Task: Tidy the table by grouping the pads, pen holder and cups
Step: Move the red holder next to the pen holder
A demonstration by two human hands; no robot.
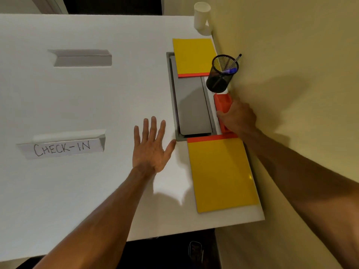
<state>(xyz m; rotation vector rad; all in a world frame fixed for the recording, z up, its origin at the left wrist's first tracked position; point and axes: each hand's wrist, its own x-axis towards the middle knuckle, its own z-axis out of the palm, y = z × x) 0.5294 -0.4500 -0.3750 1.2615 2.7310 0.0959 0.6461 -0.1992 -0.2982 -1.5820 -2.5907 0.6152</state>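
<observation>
Two yellow pads with red binding lie along the table's right edge: the far pad [193,57] and the near pad [221,173]. A black mesh pen holder [220,74] with a pen stands between them, by the wall. White cups [202,17] stand stacked at the far right corner. My right hand [238,118] is closed around a red cup [223,102] lying against the wall, just in front of the pen holder. Flat on the white table [97,94], left of the near pad, rests my left hand [152,146], fingers spread and holding nothing.
A grey recessed cable hatch [191,105] sits between the pads. Two folded paper tent signs stand on the left: a blank one [81,58] and one reading CHECK-IN [62,148]. A yellow wall [291,74] borders the table's right edge.
</observation>
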